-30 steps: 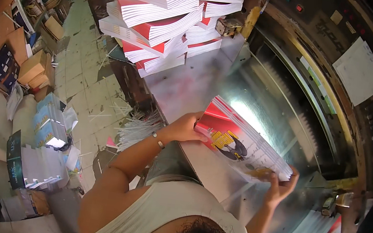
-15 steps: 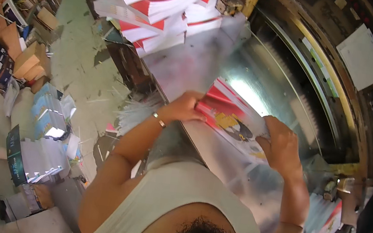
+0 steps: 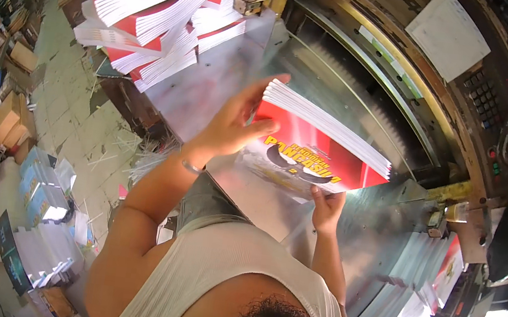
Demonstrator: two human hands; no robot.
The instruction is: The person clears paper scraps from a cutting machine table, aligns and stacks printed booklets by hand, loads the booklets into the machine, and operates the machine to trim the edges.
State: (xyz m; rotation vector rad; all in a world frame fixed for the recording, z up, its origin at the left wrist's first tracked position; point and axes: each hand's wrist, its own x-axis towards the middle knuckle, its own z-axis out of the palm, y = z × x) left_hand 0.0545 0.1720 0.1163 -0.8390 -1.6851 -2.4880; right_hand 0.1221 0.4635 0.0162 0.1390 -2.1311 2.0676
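Observation:
A stack of booklets [image 3: 326, 144] with a red cover and a dark-and-yellow printed picture is held up in front of me, tilted, its white page edges turned to the far side. My left hand [image 3: 233, 120] wraps round its left end, thumb on the cover and the other fingers behind. My right hand [image 3: 327, 210] grips the near edge at the right, with its thumb in front and the fingers partly hidden. Beneath the booklets lies a shiny metal table [image 3: 269, 192].
Piles of red-and-white booklets [image 3: 151, 16] stand at the table's far left. A machine with a long slot [image 3: 367, 77] and a keypad [image 3: 482, 89] rises beyond. More stacked booklets [image 3: 404, 261] sit at the right. Paper scraps and book piles [image 3: 48, 189] cover the left floor.
The booklets have been raised and tipped so their page edges show. My right hand has moved from their right end to the near edge. The whole view has shifted.

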